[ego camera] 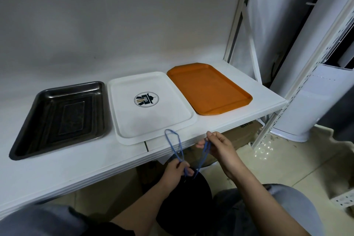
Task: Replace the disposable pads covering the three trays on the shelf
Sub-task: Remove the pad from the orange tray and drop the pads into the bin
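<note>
Far ahead and to the left of the left hand, the steel tray lies on the shelf, and it is bare. Ahead of this hand is the white tray, with a round logo in the middle and no pad on it. The left hand is closed around a blue cord just above a black bag that hangs below the shelf edge. One loop of the cord stands up and reaches over the near rim of the white tray.

The right hand is to the right and a little higher. Its fingers pinch the other loop of the cord. Ahead of it and to the right lies the orange tray, also uncovered.

No pad is visible on any tray or anywhere in view, so the old pads seem to be already removed. The step now is probably the bag: the person is either closing it with the cord or opening it, and this cannot be told. If fresh pads are inside, the next move needs both hands to pull the mouth wide and then take one pad out.
</note>
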The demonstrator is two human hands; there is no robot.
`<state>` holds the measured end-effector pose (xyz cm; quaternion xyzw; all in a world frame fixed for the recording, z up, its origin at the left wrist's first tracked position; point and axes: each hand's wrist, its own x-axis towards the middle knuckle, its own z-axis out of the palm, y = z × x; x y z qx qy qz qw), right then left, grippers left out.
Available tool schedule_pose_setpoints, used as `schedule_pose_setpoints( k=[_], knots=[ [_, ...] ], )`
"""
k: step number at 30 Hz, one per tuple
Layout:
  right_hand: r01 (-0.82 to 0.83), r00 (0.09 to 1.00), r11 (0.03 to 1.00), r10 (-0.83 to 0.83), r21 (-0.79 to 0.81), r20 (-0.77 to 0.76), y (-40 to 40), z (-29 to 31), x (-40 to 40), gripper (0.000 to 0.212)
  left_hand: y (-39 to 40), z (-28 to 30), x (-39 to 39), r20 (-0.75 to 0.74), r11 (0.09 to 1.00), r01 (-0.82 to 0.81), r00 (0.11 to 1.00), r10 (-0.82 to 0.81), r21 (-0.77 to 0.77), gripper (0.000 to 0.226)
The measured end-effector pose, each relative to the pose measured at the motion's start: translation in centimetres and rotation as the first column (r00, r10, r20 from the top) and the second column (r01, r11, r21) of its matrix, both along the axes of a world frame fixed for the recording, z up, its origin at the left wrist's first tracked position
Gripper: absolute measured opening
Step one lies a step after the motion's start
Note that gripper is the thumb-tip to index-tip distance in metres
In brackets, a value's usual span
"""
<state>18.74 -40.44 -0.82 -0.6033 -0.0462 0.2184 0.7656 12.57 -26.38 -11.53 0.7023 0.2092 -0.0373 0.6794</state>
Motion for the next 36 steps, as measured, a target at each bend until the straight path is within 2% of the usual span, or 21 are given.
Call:
schedule_pose_setpoints(
  k=[6, 11, 15, 18, 21, 23, 25, 27, 29, 31, 33, 35, 36],
  knots=[
    [-0.141, 0.989, 0.985, 0.145, -0.096, 0.039, 0.5, 0.0, -0.3, 0.016, -0.3, -0.8, 0.9, -0.089, 0.943, 0.230, 0.973, -0.214, 0.240, 0.029],
    [-0.163, 0.979, 0.979, 0.175, -0.126, 0.100, 1.3, -0.1, 0.3, 0.012, -0.3, -0.5, 1.5, -0.248, 0.822, 0.488, 0.869, -0.428, 0.293, 0.025],
    [-0.176, 0.971, 0.975, 0.195, -0.139, 0.142, 2.0, -0.5, 0.7, 0.012, -0.2, 0.4, 1.0, -0.280, 0.801, 0.509, 0.857, -0.434, 0.317, 0.034],
    [-0.201, 0.950, 0.957, 0.243, -0.209, 0.197, 2.5, -0.6, 0.7, 0.013, 0.0, 0.3, 1.0, -0.228, 0.788, 0.499, 0.866, -0.444, 0.361, 0.021],
    [-0.238, 0.916, 0.931, 0.310, -0.275, 0.255, 2.8, -0.8, 0.5, 0.015, 0.2, 0.4, 1.2, -0.194, 0.811, 0.486, 0.874, -0.445, 0.328, 0.029],
    [-0.201, 0.898, 0.910, 0.319, -0.362, 0.303, 2.5, -1.5, 0.2, 0.014, 0.1, 0.5, 1.1, -0.177, 0.836, 0.470, 0.883, -0.436, 0.284, 0.034],
    [-0.062, 0.862, 0.830, 0.324, -0.554, 0.389, 1.7, -2.7, -0.2, 0.014, 0.0, 0.5, 1.0, -0.153, 0.862, 0.444, 0.896, -0.418, 0.243, 0.037],
    [0.034, 0.789, 0.642, 0.453, -0.766, 0.415, 0.7, -3.8, -0.5, 0.019, 0.0, 0.3, 1.1, -0.131, 0.892, 0.403, 0.914, -0.383, 0.205, 0.034],
    [0.063, 0.655, 0.420, 0.667, -0.905, 0.355, 0.1, -5.3, -0.9, 0.039, 0.0, 0.4, 1.1, -0.117, 0.910, 0.374, 0.926, -0.358, 0.180, 0.032],
    [0.071, 0.511, 0.234, 0.826, -0.970, 0.237, -0.3, -6.7, -1.2, 0.055, 0.0, 0.7, 1.1, -0.120, 0.915, 0.367, 0.929, -0.351, 0.166, 0.033],
    [0.053, 0.465, 0.156, 0.870, -0.986, 0.163, -0.4, -7.9, -1.4, 0.058, 0.0, 0.7, 1.1, -0.124, 0.911, 0.378, 0.924, -0.361, 0.162, 0.034],
    [0.097, 0.471, 0.133, 0.867, -0.986, 0.163, -0.4, -8.5, -1.2, 0.043, 0.3, 0.5, 1.2, -0.135, 0.905, 0.389, 0.919, -0.369, 0.173, 0.035],
    [0.141, 0.457, 0.121, 0.873, -0.983, 0.173, -0.5, -8.5, -0.9, 0.043, 0.5, 0.3, 1.3, -0.143, 0.901, 0.393, 0.917, -0.371, 0.185, 0.036]
  ],
)
